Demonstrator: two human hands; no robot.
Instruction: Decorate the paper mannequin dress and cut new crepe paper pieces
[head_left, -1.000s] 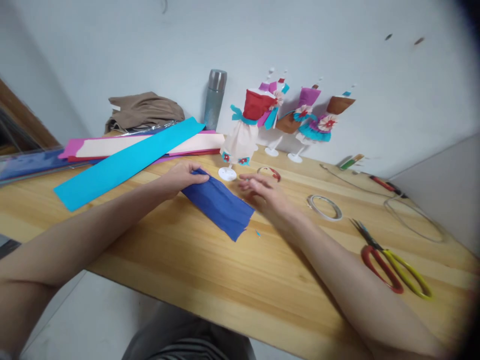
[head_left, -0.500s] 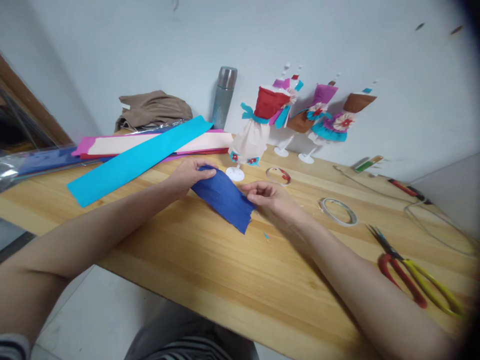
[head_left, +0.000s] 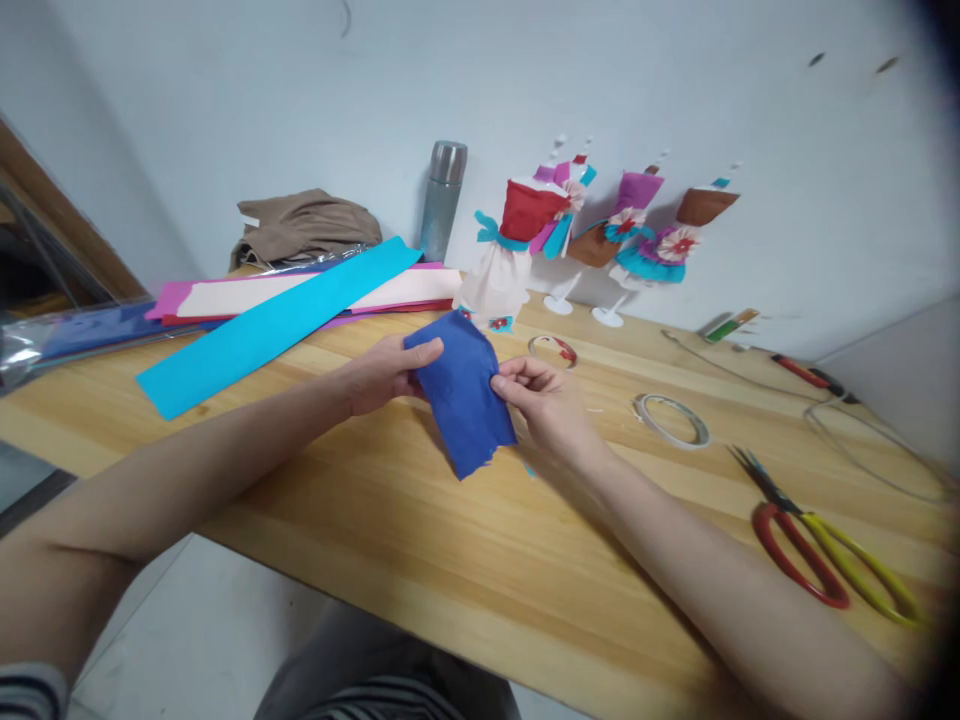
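A piece of dark blue crepe paper point(head_left: 463, 390) with a ragged lower edge is held up over the wooden table point(head_left: 360, 520). My left hand point(head_left: 386, 378) pinches its left edge, thumb on top and fingers behind. On the opposite edge, the thumb and fingertips of my right hand point(head_left: 544, 400) are closed on the paper. Just behind it stands a small dress form point(head_left: 499, 265) in a red top, turquoise sash and cream skirt; the blue paper hides its base.
Crepe strips, one turquoise point(head_left: 277, 335), lie at the left near folded brown cloth point(head_left: 307, 225) and a flask point(head_left: 444, 200). More dressed forms point(head_left: 637, 220) stand at the back. Tape rolls point(head_left: 671, 420), scissors point(head_left: 795, 530) and a cable point(head_left: 840, 440) are on the right.
The blue paper has been raised and turned, showing more of its face and now covering the dress form's base. My right hand has taken hold of its right edge.
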